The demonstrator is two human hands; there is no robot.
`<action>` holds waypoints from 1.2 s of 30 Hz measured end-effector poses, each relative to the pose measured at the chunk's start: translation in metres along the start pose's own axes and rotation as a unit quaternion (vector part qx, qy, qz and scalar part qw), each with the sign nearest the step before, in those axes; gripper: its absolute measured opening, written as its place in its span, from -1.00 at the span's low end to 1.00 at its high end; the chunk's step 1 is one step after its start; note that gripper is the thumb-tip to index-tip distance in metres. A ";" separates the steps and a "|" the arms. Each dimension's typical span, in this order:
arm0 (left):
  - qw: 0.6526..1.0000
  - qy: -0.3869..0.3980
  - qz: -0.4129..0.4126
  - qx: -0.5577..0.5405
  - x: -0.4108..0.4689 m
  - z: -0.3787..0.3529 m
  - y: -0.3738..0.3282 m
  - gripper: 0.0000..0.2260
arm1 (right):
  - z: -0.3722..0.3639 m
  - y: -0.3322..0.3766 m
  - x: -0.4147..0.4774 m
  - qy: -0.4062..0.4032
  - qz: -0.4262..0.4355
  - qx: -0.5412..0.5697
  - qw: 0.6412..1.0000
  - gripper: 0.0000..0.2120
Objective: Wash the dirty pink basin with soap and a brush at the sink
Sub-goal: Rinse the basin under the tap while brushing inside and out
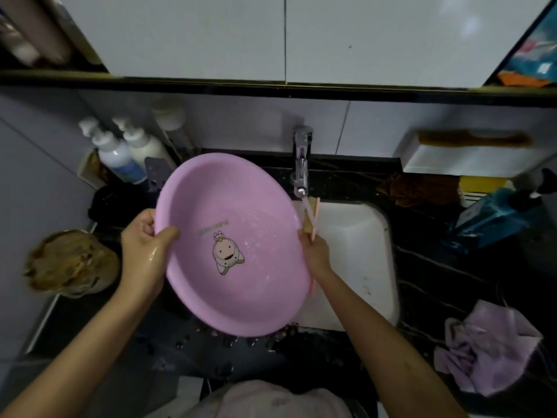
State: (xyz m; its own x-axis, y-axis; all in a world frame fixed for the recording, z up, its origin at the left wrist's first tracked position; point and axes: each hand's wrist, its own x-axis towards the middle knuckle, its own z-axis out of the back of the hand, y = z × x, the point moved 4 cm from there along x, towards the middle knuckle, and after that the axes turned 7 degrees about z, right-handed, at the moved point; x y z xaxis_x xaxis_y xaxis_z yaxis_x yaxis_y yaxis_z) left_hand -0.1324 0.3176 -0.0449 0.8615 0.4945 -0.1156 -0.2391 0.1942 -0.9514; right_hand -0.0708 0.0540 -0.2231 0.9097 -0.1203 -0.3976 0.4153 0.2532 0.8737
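The pink basin [241,212] is tilted up over the sink, its wet inside with a cartoon sticker facing me. My left hand [144,248] grips its left rim, thumb inside the bowl. Behind the right rim, my right hand [315,251] holds a pink-handled brush [310,215], whose bristle head sits just under the chrome tap [301,170]. Water runs from the tap onto the brush. The basin hides part of my right hand's fingers.
The white sink [361,251] is set in a wet black counter [437,267]. Two pump bottles [126,152] stand back left, a brown mass [69,260] lies at left. A blue box [488,218], a brown rag [419,188] and a lilac cloth [488,345] lie right.
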 end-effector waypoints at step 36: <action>0.982 0.133 0.132 -0.034 0.034 -0.090 0.062 -0.84 | 0.141 0.001 -0.062 -0.175 -0.045 0.004 0.983 -0.65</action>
State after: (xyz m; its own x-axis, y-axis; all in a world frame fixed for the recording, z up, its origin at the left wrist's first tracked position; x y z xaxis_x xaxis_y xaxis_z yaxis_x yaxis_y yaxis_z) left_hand -0.0771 0.2700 -0.1336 0.8625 0.2790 -0.4223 -0.4469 0.0280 -0.8942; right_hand -0.1272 -0.0741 -0.1580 0.8108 -0.4657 -0.3545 0.4934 0.2181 0.8420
